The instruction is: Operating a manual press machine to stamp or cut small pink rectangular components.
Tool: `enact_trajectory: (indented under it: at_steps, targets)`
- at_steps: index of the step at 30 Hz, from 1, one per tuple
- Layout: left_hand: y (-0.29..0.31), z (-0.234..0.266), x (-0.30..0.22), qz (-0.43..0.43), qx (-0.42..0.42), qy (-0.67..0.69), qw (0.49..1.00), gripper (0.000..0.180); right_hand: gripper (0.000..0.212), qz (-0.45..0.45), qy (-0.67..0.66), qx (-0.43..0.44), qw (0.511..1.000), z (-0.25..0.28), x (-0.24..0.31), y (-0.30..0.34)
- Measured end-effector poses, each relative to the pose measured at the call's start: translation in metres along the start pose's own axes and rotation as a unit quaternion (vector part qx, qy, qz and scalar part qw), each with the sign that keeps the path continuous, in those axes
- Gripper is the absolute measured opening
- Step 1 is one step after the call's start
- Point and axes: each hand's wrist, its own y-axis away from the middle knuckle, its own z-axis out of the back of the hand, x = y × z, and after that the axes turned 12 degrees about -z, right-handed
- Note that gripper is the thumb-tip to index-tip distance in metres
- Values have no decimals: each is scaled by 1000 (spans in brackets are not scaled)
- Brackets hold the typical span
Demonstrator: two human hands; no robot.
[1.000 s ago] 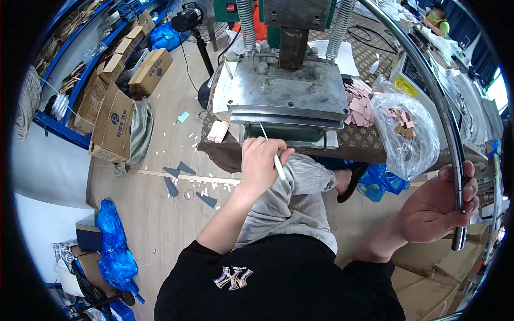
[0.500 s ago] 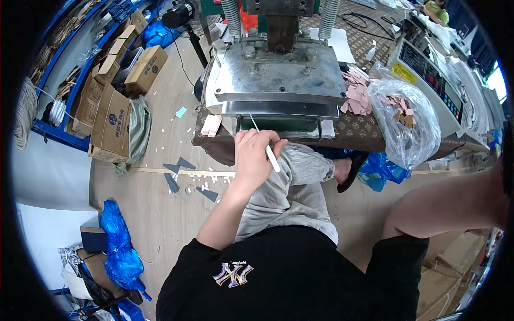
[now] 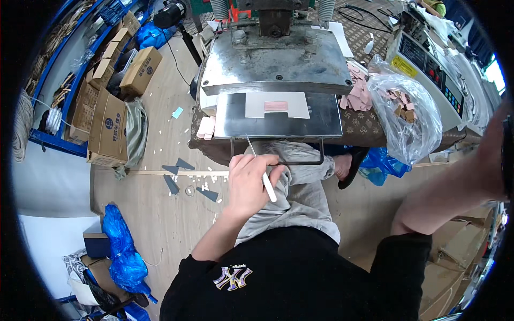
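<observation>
Left hand [image 3: 249, 184] curled around a slender white-handled tool [image 3: 269, 188], its thin metal tip pointing away from the body toward the near edge of a metal plate [image 3: 230, 123]. The fingers also overlap the left part of a black handle bar [image 3: 302, 162] in front of that plate. The plate lies just beyond the hand, projecting from beneath the upper block [image 3: 278, 64] of a press; on it is a white sheet [image 3: 254, 105] bearing a pink rectangle [image 3: 276, 106], both apart from the fingers.

The right forearm [image 3: 455, 184] runs up to the dark rim of the view; the right hand is cut off there, so its grasp cannot be told. The hand hides part of the bar, and whether the tool's tip touches the plate is unclear. The plate's far portion is concealed under the block.

Right of the press, a clear plastic bag [image 3: 385, 131] at the edge of the table [image 3: 246, 152] contains pink and brown pieces [image 3: 405, 112] — loose pink pieces [image 3: 357, 96] lie beside it. At left stands a cardboard box [image 3: 110, 125], its contents hard to make out.
</observation>
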Motion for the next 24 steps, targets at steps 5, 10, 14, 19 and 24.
enact_trajectory:
  at_steps: [5, 10, 14, 19, 24]
  targets:
    - [-22, 39, 7, 30, -37, 72, 996, 21, 52, -97, 68, 140, 983, -99, -34, 74]
    - [-53, 28, 24, 128, -86, 161, 975, 14, 56, -175, 76, 233, 954, -165, -42, 120]
    - [-66, 7, 26, 234, -101, 267, 929, 11, 59, -195, 93, 239, 947, -171, -43, 123]
    - [-75, -7, 29, 254, -83, 227, 936, 9, 63, -198, 113, 244, 943, -174, -48, 122]
    - [-79, -7, 31, 276, -66, 191, 940, 11, 63, -205, 104, 239, 943, -174, -50, 125]
